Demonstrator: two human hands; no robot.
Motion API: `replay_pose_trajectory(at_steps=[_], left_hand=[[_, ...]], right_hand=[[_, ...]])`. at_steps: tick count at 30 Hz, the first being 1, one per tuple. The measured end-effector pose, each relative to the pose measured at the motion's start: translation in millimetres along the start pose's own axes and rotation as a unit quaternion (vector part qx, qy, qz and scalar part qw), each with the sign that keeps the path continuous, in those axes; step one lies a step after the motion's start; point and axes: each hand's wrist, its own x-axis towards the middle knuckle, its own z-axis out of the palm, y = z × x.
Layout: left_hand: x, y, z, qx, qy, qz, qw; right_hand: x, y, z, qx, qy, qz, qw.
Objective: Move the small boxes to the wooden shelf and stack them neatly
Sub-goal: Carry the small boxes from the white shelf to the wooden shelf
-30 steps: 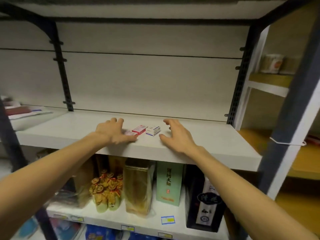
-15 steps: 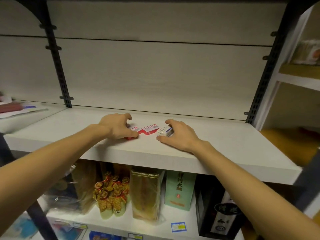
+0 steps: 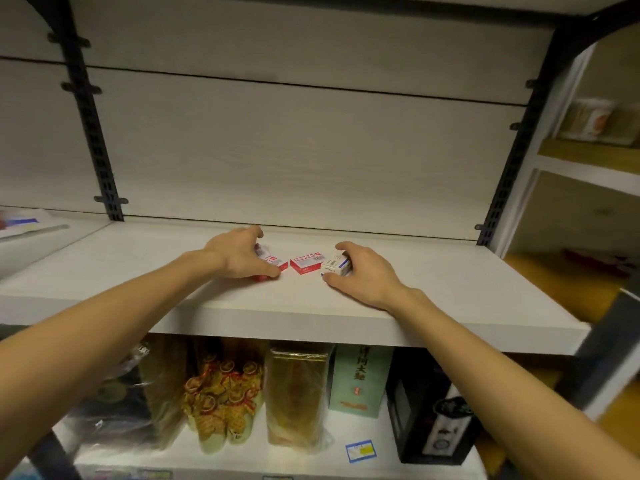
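Small boxes lie in a row near the front edge of the pale shelf, seen from your head camera. Your left hand curls its fingers round a red-and-white box. A second red-and-white box sits free in the middle. Just right of it, your right hand grips a white box with blue print. Gold packets stand below the shelf.
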Motion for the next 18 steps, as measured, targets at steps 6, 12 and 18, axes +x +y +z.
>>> replay_pose_trajectory(at_steps=[6,12,18], left_hand=[[4,-9,3,-0.085,-0.025,-0.02,0.996],[0,-19,6,-0.203,-0.031,-0.007,0.979],[4,-39,13,-0.292,0.02,-0.003,0.956]], right_hand=[[-6,-7,0,-0.004,0.004,0.033,0.999],[-9,-15,1,-0.013,0.003,0.068,0.998],[-16,-24,2,-0.027,0.014,0.096,0.995]])
